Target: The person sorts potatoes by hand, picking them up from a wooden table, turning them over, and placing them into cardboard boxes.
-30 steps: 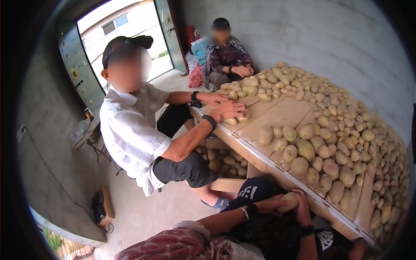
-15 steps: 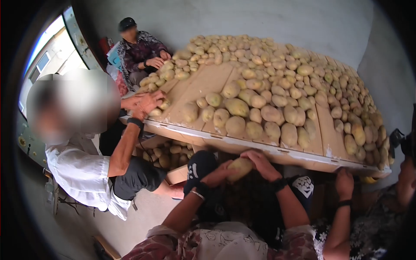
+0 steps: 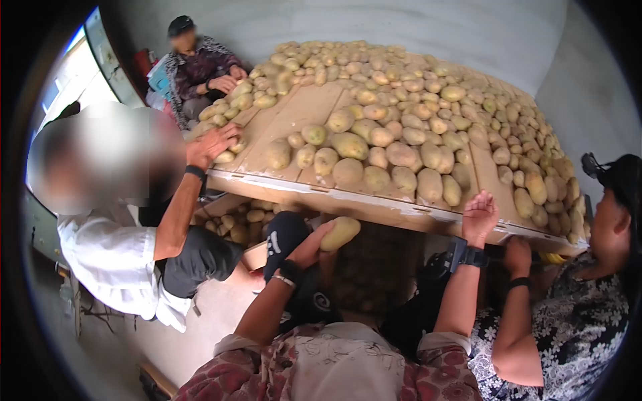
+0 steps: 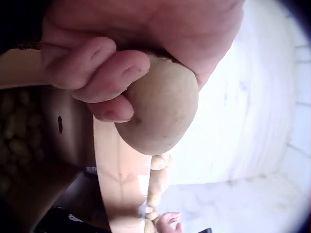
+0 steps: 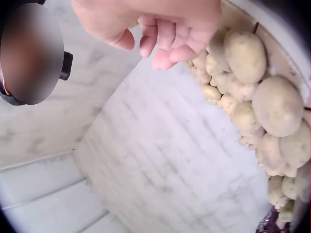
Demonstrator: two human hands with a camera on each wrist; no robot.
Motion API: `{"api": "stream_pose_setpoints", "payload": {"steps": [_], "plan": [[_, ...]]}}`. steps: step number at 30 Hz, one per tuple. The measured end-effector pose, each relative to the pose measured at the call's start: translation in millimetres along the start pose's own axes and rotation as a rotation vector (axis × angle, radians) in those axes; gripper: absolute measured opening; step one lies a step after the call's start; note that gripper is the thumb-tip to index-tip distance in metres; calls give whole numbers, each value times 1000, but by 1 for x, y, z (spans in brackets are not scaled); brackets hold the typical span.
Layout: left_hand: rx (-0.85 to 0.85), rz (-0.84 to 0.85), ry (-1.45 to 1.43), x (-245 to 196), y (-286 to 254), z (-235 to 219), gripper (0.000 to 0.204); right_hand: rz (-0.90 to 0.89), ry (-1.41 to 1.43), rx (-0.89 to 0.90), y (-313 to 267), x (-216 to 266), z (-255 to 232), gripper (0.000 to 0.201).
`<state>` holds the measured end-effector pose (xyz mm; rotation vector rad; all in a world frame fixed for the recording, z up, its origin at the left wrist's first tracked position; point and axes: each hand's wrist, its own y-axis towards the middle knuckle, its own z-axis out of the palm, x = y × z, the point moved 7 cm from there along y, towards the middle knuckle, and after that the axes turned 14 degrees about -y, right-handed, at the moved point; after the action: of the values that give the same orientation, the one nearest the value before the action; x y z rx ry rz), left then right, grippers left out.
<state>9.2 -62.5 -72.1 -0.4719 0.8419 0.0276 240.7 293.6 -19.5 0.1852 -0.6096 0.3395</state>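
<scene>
My left hand [image 3: 307,249] grips a large yellow potato [image 3: 340,234] below the table's front edge; in the left wrist view the fingers of that hand [image 4: 112,73] curl round the potato [image 4: 163,104]. My right hand [image 3: 480,212], palm up with loosely bent fingers, is raised at the table's front edge and holds nothing. The right wrist view shows this hand [image 5: 155,29] empty as well, beside potatoes [image 5: 278,106] on the table. Many potatoes [image 3: 402,154] cover the tabletop [image 3: 262,142].
At the left a person in a white shirt [image 3: 110,267] reaches onto the table. Another person [image 3: 200,70] sits at the far left corner. A third, in a flowered top [image 3: 582,321], sits close on my right. A box of potatoes [image 3: 239,232] stands under the table.
My right hand has let go of the potato and moved right, up to the table edge. My left hand keeps the potato. The head view has swung right.
</scene>
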Motion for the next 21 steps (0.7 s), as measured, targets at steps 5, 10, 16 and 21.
{"api": "stream_pose_setpoints", "payload": {"steps": [5,10,16,21], "plan": [[20,142,70,-6,-4,23,47,67,-52,-65,-4,-23,5,18],[-21,181,669,24,18,14,52,99,80,230,8,-34,25,20],[100,183,872,35,32,10,53,213,-2,351,28,-39,-7,21],[91,131,846,39,20,16,44,143,-114,192,33,-41,-16,20]]}}
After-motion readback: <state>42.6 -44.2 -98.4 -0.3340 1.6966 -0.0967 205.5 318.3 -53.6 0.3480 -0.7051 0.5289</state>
